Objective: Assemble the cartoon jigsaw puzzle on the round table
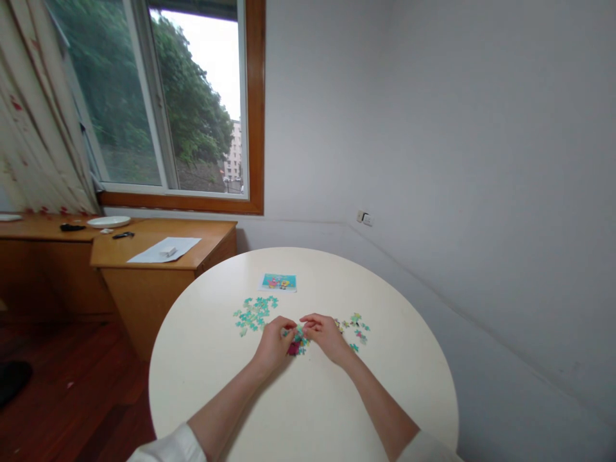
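My left hand [276, 341] is closed in a pinch at the left of a small joined cluster of jigsaw pieces [294, 348], coloured teal, dark pink and yellow. A bit of teal shows between its thumb and fingers. My right hand [328, 335] curls in from the other side, its thumb and fingers drawn together over the cluster's upper right. What sits in its fingertips is too small to make out. Both hands hide part of the cluster. Loose teal jigsaw pieces [255, 313] lie beyond my left hand, and several mixed-colour loose pieces [359, 326] lie right of my right hand.
A small picture card [278, 282] with cartoon figures lies at the far side of the round white table [303, 410]. To the left stands a wooden desk [149, 282] bearing a paper sheet [154, 255] and a white plate [109, 222]. Walls rise behind and to the right.
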Action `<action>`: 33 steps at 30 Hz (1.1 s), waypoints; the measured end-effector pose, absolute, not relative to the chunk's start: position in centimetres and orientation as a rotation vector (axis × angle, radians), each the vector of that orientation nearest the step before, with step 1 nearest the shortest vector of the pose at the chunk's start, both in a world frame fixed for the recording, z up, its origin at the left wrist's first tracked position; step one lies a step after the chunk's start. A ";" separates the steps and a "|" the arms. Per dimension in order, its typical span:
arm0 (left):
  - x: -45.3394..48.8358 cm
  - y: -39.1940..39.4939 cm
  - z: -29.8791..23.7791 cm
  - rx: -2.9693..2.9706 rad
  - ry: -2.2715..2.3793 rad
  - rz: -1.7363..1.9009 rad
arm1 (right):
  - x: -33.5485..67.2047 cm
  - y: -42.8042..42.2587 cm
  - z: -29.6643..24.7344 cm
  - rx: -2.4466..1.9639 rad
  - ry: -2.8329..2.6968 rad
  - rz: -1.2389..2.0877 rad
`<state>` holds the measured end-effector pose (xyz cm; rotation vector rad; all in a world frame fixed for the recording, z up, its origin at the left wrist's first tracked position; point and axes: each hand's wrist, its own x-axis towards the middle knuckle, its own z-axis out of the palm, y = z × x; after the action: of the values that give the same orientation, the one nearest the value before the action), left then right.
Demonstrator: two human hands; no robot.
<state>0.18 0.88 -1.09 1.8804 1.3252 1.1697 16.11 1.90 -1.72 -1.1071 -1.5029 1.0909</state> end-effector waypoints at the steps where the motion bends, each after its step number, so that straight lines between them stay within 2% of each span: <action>1: 0.2 0.9 -1.1 1.881 1.325 1.168 | 16.0 1.9 -1.7 -1.101 -1.484 1.114; 15: 0.3 0.9 -1.2 1.850 1.317 1.275 | 16.2 2.2 -1.3 -1.028 -1.249 1.291; 33: 0.2 0.9 -1.4 1.922 1.266 1.268 | 16.4 2.2 -1.4 -1.075 -1.270 1.286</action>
<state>0.15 0.90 -1.39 1.9222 1.2665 1.2685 16.43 2.23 -1.43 -1.0749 -1.2698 1.2858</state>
